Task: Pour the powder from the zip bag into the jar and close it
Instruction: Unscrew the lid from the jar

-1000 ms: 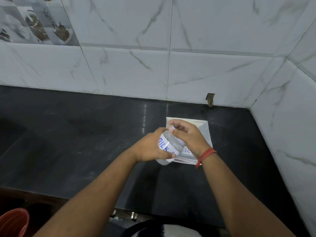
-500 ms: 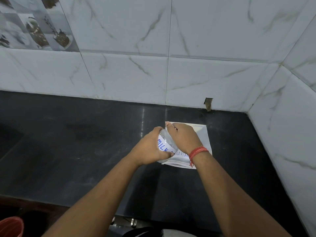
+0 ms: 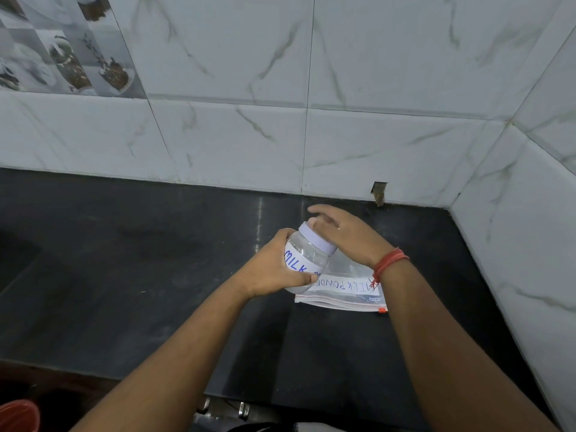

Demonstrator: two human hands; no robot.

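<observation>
Tilting a clear plastic jar [image 3: 307, 258] over a glossy black counter [image 3: 124, 275].
Round and white-capped, with a paper label reading MILK, the jar leans, its long axis pointing up and right toward the wall. Left hand [image 3: 274, 269] wraps its body; right hand [image 3: 349, 236] lies on the lid [image 3: 318, 241], fingers loosely spread. A flat clear zip bag [image 3: 346, 291] lies just beneath.
</observation>
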